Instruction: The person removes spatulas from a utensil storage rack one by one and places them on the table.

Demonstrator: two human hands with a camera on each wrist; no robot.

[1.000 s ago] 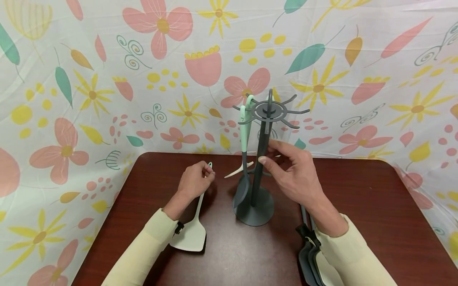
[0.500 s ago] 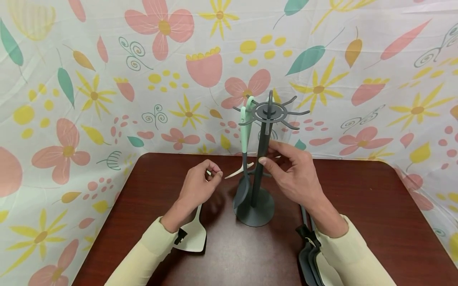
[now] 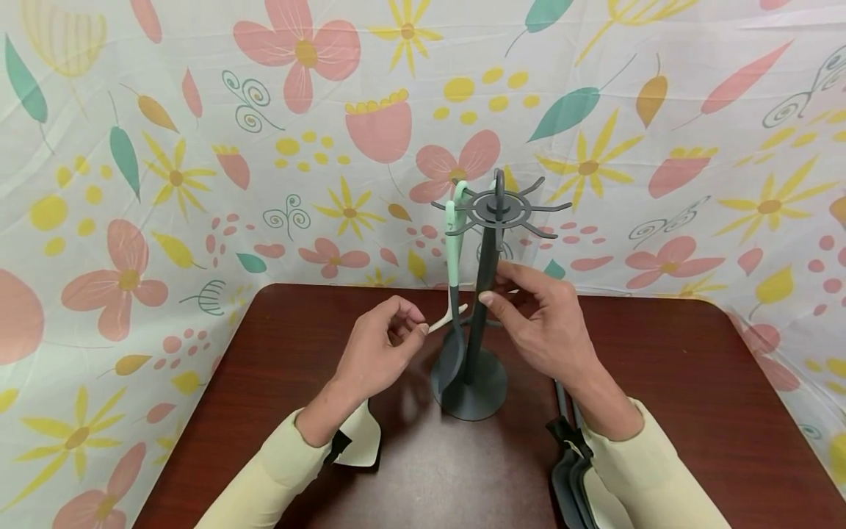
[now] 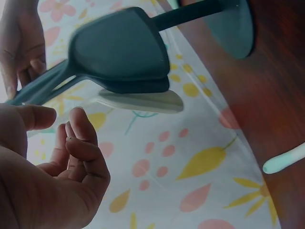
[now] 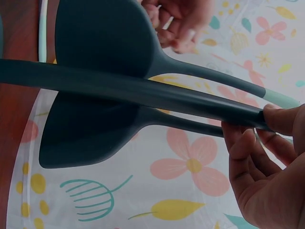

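Observation:
A dark grey utensil stand (image 3: pixel 474 389) with a ring of hooks stands upright on the table. My right hand (image 3: pixel 551 319) pinches its pole (image 5: pixel 190 102) between thumb and fingers. Dark spatulas (image 4: pixel 116 47) with mint handles (image 3: pixel 452 253) hang on the stand's left side. Behind them shows the pale edge of another utensil (image 4: pixel 143 101). My left hand (image 3: pixel 380 345) is just left of these, its fingers loosely bent and holding nothing. A white spatula (image 3: pixel 362 441) lies on the table, its handle hidden in the head view by my left hand and forearm.
Several dark utensils (image 3: pixel 567 477) lie at the table's front right, partly covered by my right sleeve, with a pale one beside them. A flower-patterned cloth (image 3: pixel 198 147) hangs behind the brown table (image 3: pixel 687 382).
My left hand has moved right, away from the white spatula's handle end, up to the hanging utensils. My right hand stays on the pole.

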